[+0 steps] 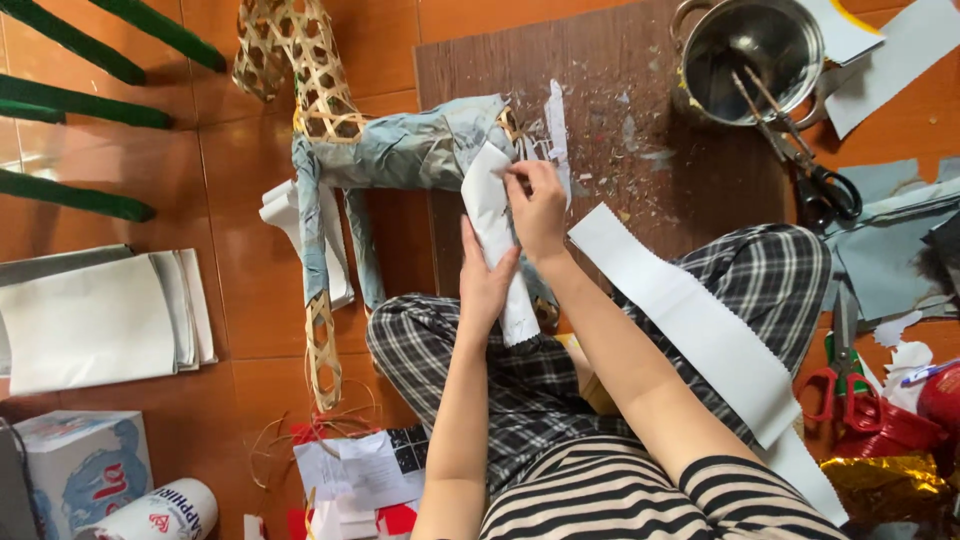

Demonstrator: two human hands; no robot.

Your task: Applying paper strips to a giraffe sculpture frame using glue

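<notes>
Scene: I sit cross-legged on a glossy orange tiled floor [240, 250], a brown wooden board [640, 120] laid before my knees, working on a woven bamboo animal frame partly covered in grey-blue paper [400, 150].
Left hand: my left hand [484, 283] lies flat, fingers stretched, pressing a white paper strip [495, 215] against the rear leg of the frame; it grips nothing, only holds the strip down.
Right hand: my right hand [537, 205] is curled, fingertips pinching the top edge of the same strip where it meets the body of the frame.
Strip: it runs from the body down the leg toward my lap, touching both hands.
Frame: it lies on its side across the edge of the board, bare bamboo at the neck and front leg.
Lap: a long white paper band with a jagged edge [700, 335] drapes over my right knee in checked trousers.
Top right: a steel pot [750, 60] with chopsticks inside, black-handled scissors [825, 190] just beside it.
Right edge: red-and-green-handled scissors [843, 375] among grey paper scraps.
Left: a stack of white paper sheets [100, 320] well apart from my hands.
</notes>
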